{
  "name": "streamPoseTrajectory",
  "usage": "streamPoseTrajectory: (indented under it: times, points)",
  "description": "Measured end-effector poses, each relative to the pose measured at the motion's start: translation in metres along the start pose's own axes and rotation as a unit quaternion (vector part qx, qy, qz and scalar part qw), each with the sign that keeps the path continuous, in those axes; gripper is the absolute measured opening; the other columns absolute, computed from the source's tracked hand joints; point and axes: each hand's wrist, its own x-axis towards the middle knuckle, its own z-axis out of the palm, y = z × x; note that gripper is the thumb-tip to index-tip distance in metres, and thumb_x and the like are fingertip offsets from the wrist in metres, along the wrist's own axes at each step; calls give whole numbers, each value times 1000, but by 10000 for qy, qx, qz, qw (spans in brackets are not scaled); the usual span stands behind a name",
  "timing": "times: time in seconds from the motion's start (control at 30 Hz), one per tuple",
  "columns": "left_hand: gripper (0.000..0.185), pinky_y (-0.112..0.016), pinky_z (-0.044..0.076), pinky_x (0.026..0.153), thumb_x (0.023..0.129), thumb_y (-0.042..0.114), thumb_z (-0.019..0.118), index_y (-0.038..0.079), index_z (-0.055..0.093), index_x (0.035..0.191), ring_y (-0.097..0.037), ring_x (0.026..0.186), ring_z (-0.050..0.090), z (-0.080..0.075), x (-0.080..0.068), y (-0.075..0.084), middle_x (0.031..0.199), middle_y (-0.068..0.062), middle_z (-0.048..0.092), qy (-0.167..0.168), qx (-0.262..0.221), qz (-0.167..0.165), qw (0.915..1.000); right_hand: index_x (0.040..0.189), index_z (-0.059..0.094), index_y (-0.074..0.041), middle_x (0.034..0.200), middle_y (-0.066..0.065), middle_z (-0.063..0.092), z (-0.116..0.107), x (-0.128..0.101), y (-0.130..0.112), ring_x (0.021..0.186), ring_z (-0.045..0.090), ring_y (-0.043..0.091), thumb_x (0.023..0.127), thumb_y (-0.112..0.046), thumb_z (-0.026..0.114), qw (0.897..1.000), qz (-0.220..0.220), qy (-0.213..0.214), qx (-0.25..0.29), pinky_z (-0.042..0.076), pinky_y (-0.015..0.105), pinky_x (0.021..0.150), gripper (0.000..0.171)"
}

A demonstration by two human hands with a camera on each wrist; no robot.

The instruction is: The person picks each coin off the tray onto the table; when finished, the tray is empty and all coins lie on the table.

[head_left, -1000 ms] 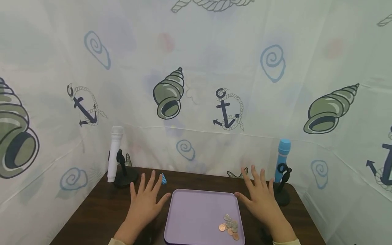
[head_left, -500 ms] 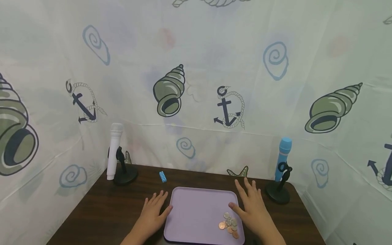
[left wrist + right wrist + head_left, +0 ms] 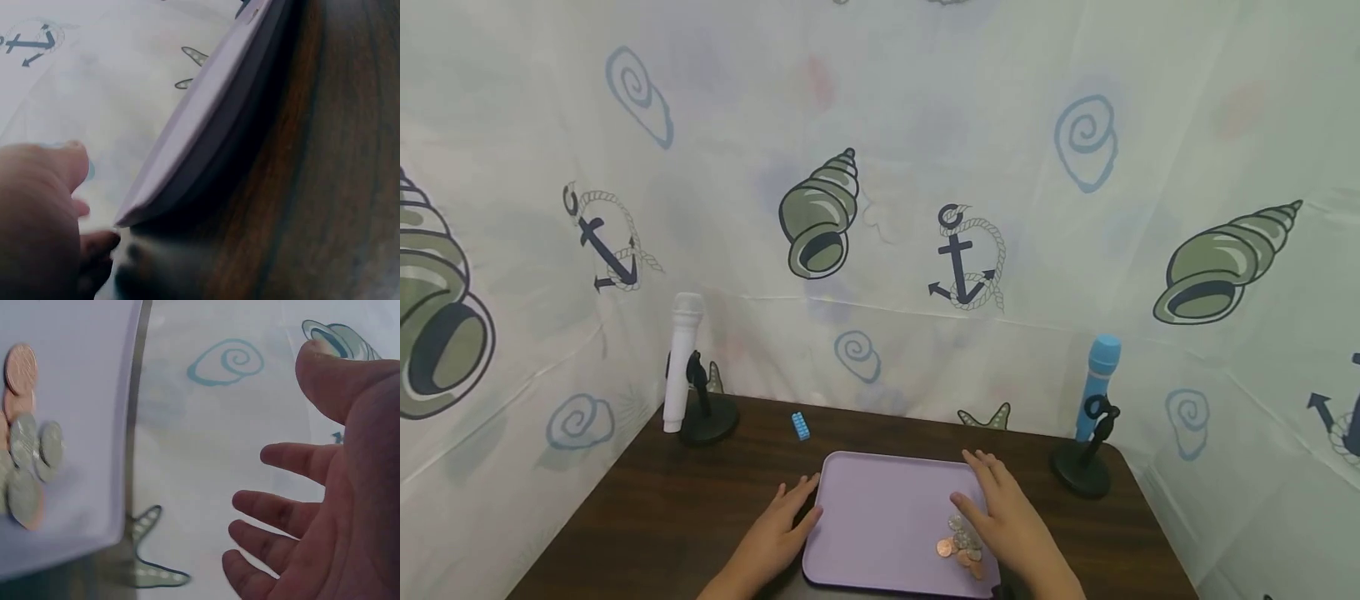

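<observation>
Both hands lie open, fingers straight and loosely spread, gripping nothing. At the tray's (image 3: 880, 517) left edge, the left hand (image 3: 778, 533) rests on the table (image 3: 647, 517), its fingertips touching or just beside the rim; the left wrist view shows the thumb close to the tray's raised edge (image 3: 206, 119), but contact cannot be made out there. At the tray's right side, the right hand (image 3: 1000, 521) lies palm down, with its thumb reaching over the tray floor towards the coins (image 3: 962, 546). The right wrist view shows that hand (image 3: 325, 506) with separated fingers held clear of the coins (image 3: 25, 456), which sit just beside it without touching.

The tray is lilac, rectangular with rounded corners, and sits flat on the dark wooden table near the front edge, between the two hands. The coins form a small heap of copper and silver pieces in its near right corner, some overlapping.

A small blue brick (image 3: 801, 425) lies on the table behind the tray, towards the left. A white microphone (image 3: 682, 360) stands on a black stand in the back left corner, and a blue microphone (image 3: 1097, 385) on another black stand at the back right. A pale sheet (image 3: 887, 167) printed with shells, anchors and spirals hangs behind and to both sides.
</observation>
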Motion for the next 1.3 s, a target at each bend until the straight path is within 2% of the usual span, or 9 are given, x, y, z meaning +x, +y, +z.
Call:
streamPoseTrajectory:
  times: [0.13, 0.27, 0.47, 0.57, 0.63, 0.77, 1.03, 1.17, 1.3]
  points:
    - [63, -67, 16, 136, 109, 46, 64, 19, 52, 164, -38, 164, 38, 4, -2, 1, 169, -9, 51, -147, -69, 183, 9997, 162, 51, -15, 171, 18, 45, 11, 2, 7, 160, 41, 47, 103, -51, 72, 9999, -154, -44, 26, 40, 73, 123, 73]
    - [63, -61, 17, 137, 109, 43, 66, 16, 51, 164, -32, 164, 39, 5, 1, -1, 170, -5, 51, -164, 401, 416, 9982, 155, 57, -14, 157, 10, 57, 17, 7, 10, 149, 57, 35, 104, -37, 75, 9987, -504, -16, -68, 50, 61, 120, 59]
    - [61, -59, 20, 138, 109, 33, 66, 11, 50, 164, -31, 163, 41, 1, 6, 0, 170, -7, 50, -26, 693, 556, 9960, 129, 73, -8, 121, 7, 72, 10, 12, 8, 117, 74, 31, 100, -18, 79, 9951, -931, -276, -166, 64, 55, 98, 31]
    - [59, -64, 24, 135, 108, 23, 68, 5, 52, 162, -36, 160, 44, 1, 5, 2, 168, -12, 52, 92, 752, 797, 9939, 120, 76, -7, 109, 7, 71, 9, 13, 14, 101, 73, 27, 95, -11, 83, 9952, -766, -605, -108, 66, 50, 84, 26]
    - [59, -64, 24, 134, 107, 20, 68, 4, 51, 161, -37, 160, 45, 1, 3, 3, 167, -13, 52, 78, 773, 859, 9933, 118, 77, -7, 106, 6, 69, 11, 14, 19, 98, 71, 24, 90, -8, 86, 9946, -680, -767, -171, 65, 47, 81, 29]
    - [58, -63, 23, 135, 108, 21, 67, 5, 51, 162, -36, 160, 44, 3, 2, 3, 168, -11, 52, -11, 800, 792, 9936, 113, 78, -8, 100, 5, 66, 18, 14, 27, 88, 63, 17, 82, -5, 91, 9931, -576, -976, -298, 60, 40, 76, 34]
    - [58, -61, 21, 137, 109, 23, 66, 7, 51, 162, -34, 162, 41, 3, 4, 0, 169, -9, 51, -129, 786, 677, 9945, 106, 74, -12, 92, -1, 64, 25, 13, 34, 79, 59, 12, 86, -7, 88, 9933, -453, -1041, -207, 53, 33, 67, 25]
    - [58, -62, 23, 136, 108, 23, 67, 6, 52, 162, -34, 162, 42, 4, 4, 0, 169, -9, 51, -118, 769, 666, 9947, 113, 73, -12, 92, -3, 64, 27, 14, 34, 78, 59, 10, 88, -16, 89, 9940, -434, -969, -272, 53, 32, 67, 30]
    - [57, -64, 26, 134, 107, 23, 68, 6, 54, 160, -35, 160, 45, 5, 4, 0, 167, -10, 53, -48, 772, 727, 9943, 116, 75, -11, 93, -2, 62, 29, 14, 33, 77, 58, 10, 87, -15, 89, 9947, -431, -854, -370, 53, 32, 67, 32]
